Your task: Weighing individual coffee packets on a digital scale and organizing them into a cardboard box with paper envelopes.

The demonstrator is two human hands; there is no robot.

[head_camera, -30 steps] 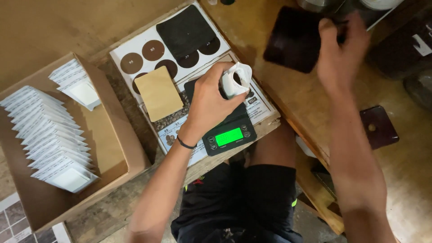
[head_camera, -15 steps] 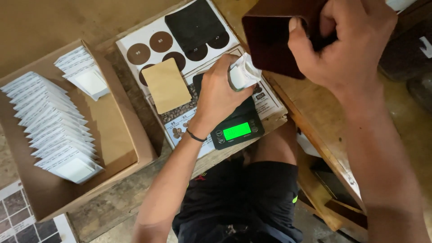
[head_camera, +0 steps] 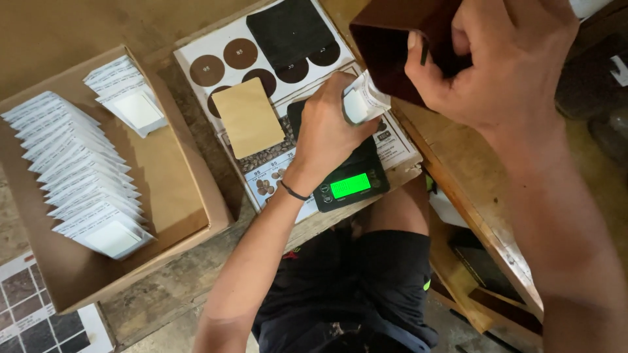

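My left hand grips a small white paper filter bag, held with its mouth up above a black digital scale whose display glows green. My right hand holds a dark brown square container tilted toward the bag, its rim almost touching the bag's mouth. What is inside the container is hidden.
An open cardboard box at the left holds several rows of white bags. A printed colour chart with brown discs lies under the scale, with a tan pouch and a black pouch on it. A wooden table edge runs down the right.
My right hand picked up the brown container from the table and brought it over to the bag's mouth. My left hand kept the bag over the scale.
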